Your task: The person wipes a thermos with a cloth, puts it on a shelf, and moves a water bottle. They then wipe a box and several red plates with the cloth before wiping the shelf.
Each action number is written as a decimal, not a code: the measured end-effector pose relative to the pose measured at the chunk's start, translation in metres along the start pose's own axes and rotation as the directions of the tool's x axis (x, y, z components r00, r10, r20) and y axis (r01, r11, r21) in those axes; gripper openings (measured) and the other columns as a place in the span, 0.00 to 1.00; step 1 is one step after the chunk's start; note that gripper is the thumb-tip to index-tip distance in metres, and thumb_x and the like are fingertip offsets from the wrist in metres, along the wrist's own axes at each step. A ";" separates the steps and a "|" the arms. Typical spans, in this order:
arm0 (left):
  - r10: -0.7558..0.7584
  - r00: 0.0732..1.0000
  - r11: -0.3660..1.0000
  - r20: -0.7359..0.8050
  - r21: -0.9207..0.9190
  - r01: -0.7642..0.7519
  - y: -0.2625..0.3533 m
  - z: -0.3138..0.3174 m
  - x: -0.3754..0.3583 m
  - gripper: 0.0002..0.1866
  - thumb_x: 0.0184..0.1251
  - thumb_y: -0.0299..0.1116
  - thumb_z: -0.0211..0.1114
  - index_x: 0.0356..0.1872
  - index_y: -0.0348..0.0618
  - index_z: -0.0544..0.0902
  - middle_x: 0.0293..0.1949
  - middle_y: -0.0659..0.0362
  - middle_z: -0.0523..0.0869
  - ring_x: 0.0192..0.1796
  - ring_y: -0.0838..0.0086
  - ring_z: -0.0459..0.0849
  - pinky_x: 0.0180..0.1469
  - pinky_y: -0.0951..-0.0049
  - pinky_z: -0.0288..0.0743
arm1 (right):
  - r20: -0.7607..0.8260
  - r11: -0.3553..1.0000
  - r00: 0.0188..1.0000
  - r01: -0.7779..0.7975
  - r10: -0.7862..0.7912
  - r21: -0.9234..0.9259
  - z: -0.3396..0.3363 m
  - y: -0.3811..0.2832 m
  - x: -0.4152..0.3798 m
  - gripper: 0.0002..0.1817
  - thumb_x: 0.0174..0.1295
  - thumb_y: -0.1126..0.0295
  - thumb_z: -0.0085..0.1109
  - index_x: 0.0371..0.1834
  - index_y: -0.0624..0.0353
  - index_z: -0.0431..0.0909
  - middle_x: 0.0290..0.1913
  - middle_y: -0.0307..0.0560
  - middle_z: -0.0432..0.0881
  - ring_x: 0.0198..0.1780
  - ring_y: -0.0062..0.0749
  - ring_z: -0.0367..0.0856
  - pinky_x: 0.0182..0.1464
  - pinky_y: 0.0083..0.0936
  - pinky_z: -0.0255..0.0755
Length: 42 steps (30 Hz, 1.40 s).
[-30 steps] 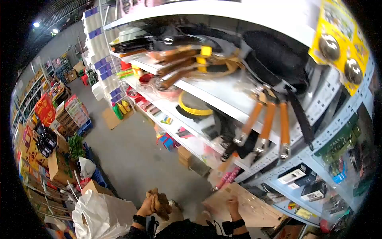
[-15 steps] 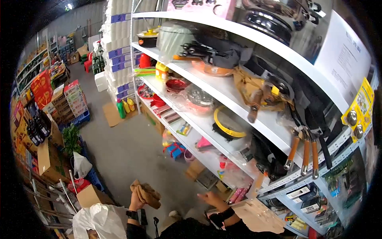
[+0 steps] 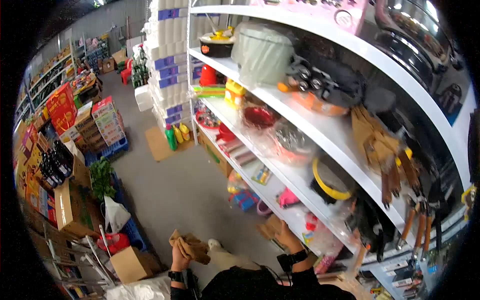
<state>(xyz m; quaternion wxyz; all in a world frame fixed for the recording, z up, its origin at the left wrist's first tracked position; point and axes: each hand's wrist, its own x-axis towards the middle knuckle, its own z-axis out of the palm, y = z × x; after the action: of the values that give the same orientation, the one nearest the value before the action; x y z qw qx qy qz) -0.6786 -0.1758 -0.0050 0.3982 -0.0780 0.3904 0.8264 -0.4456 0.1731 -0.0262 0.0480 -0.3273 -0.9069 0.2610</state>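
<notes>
A crumpled brown sheet (image 3: 194, 247), paper-like and bunched up, is gripped in my left hand (image 3: 180, 259), low in front of my body above the grey floor. My right hand (image 3: 288, 239) reaches forward beside the lowest shelf edge, its visible fingers stretched out. Just left of those fingers, and overlapping them in this view, is a piece of brown cardboard (image 3: 270, 227). A purple round item (image 3: 262, 208) and a pink item (image 3: 287, 198) lie a little beyond it.
White metal shelving (image 3: 305, 107) with pans and kitchenware runs along my right. Wooden-handled utensils (image 3: 419, 227) hang over its near edge. Cartons (image 3: 75, 207) and a blue pallet (image 3: 131, 225) line the left. Stacked white paper packs (image 3: 170, 60) stand ahead beside bottles (image 3: 172, 137).
My view has turned left, so the shelves sit further right. My right hand has moved forward to the cardboard by the lowest shelf. My left hand keeps hold of the brown sheet.
</notes>
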 end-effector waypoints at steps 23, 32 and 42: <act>0.057 0.992 0.997 -0.110 0.055 -0.051 0.323 -0.039 0.399 0.20 0.65 0.45 0.47 0.53 0.44 0.67 0.51 0.56 0.71 0.50 0.65 0.72 0.51 0.63 0.68 | -0.609 0.800 0.713 0.114 0.347 0.590 0.017 -0.135 0.447 0.30 0.51 0.75 0.56 0.58 0.57 0.56 0.48 0.51 0.68 0.46 0.33 0.71 0.47 0.26 0.67; -0.191 0.920 0.980 0.343 0.115 0.160 0.436 0.078 0.668 0.28 0.66 0.52 0.41 0.61 0.45 0.59 0.59 0.55 0.64 0.59 0.59 0.64 0.57 0.57 0.64 | -0.829 0.919 0.395 -0.174 0.395 0.355 0.011 -0.231 0.520 0.25 0.58 0.69 0.51 0.58 0.65 0.58 0.52 0.61 0.67 0.56 0.52 0.62 0.58 0.35 0.55; -0.547 0.731 0.833 0.407 0.174 0.526 0.362 0.175 0.715 0.25 0.64 0.52 0.46 0.53 0.45 0.67 0.50 0.58 0.73 0.49 0.66 0.73 0.49 0.63 0.72 | -0.614 0.841 0.596 -0.222 0.518 0.493 0.079 -0.170 0.577 0.15 0.61 0.66 0.48 0.46 0.65 0.72 0.35 0.52 0.77 0.37 0.34 0.76 0.40 0.26 0.70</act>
<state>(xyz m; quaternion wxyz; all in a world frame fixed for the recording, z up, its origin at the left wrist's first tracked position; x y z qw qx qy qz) -1.3870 0.2382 0.0110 0.6988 0.0113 0.2700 0.6623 -1.0138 0.3846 -0.0567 0.4075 -0.5725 -0.6553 0.2772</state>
